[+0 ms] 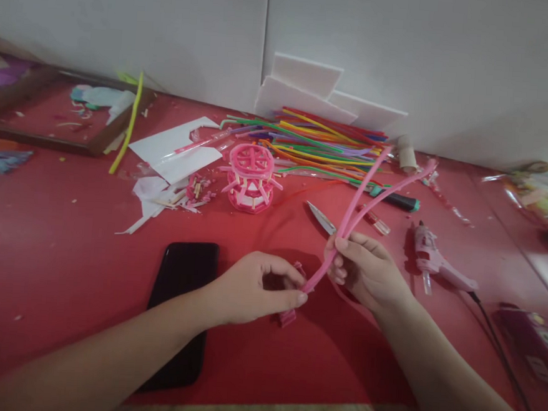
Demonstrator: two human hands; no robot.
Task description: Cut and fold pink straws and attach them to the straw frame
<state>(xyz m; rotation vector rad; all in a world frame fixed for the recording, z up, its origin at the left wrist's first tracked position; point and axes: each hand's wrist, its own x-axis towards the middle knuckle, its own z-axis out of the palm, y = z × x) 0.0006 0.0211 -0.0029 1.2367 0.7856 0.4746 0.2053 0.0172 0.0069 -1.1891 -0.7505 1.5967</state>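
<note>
Two pink pipe cleaners (pixel 362 193) run together between my hands, their free ends spreading apart toward the back right. My left hand (pixel 263 289) pinches their near end between thumb and fingers. Higher up, my right hand (pixel 368 268) has closed on both strands. Beneath my hands on the red table lies a small pink curled piece (pixel 288 318), partly hidden by my left fingers. A pointed metal blade (pixel 320 218) shows just beyond my right hand; the rest of it is covered. Behind stands a round pink pipe-cleaner structure (pixel 251 177) with pale sticks in it.
Many coloured pipe cleaners (pixel 316 139) lie at the back before white boards (pixel 306 76). A glue gun (pixel 432 257) with a cord and a black-handled tool (pixel 400 202) are to the right. Leftward are a black phone (pixel 182 274), white paper (pixel 179 149) and a brown frame (pixel 39 138).
</note>
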